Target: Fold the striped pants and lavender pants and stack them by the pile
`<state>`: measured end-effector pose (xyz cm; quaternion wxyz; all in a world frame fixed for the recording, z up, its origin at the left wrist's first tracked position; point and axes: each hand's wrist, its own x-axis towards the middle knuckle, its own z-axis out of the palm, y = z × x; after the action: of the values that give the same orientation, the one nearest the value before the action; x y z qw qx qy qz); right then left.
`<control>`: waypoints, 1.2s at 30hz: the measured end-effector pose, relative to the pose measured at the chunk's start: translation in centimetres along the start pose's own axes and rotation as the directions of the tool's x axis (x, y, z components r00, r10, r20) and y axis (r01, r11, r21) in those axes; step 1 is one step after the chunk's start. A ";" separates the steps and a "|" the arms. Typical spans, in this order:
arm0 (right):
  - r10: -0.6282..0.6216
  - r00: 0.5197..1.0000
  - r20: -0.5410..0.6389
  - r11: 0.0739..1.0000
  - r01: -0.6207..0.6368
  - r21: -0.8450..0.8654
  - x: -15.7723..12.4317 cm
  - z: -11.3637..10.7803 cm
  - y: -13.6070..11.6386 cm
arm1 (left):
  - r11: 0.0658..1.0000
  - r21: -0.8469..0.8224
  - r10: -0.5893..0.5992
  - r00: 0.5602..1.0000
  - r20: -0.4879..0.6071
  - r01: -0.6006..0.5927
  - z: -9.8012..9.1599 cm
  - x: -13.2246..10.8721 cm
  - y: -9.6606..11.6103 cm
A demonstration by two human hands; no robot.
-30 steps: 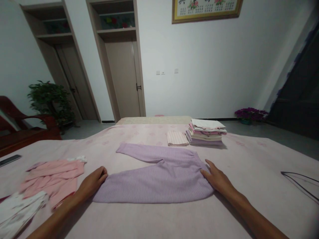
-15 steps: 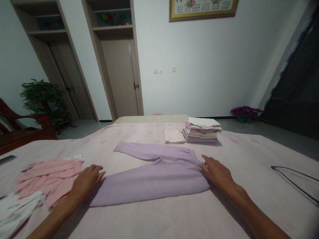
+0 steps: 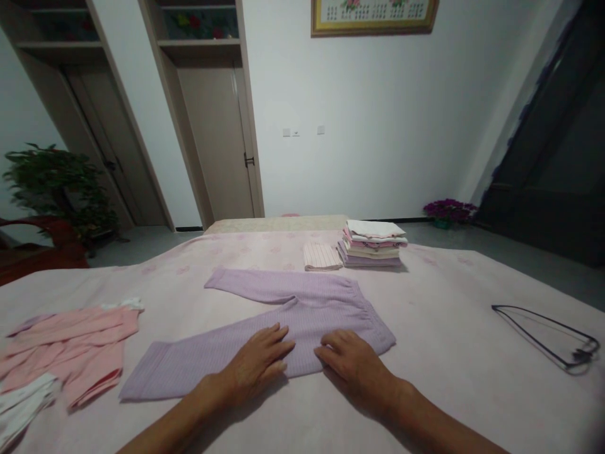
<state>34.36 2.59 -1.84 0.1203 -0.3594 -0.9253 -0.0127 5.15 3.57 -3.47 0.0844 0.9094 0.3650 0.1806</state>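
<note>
Though under both hands, lilac trousers

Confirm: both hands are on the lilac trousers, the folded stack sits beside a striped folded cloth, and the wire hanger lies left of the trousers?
No: the head view shows the wire hanger lying right of the lilac trousers, not left. The rest stands: the left hand and right hand are on the trousers, and the folded stack sits beside the striped folded cloth.
</note>
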 end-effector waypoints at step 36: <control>0.829 0.557 -0.039 0.558 -0.830 0.006 7.6 0.0 17.8 | 0.953 -0.227 -0.272 0.901 -0.337 0.203 -0.8 7.8 -3.3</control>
<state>40.85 20.84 -1.22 0.1272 -0.7526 -0.6452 0.0327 7.97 11.41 -1.55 0.1214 0.7966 0.4643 0.3676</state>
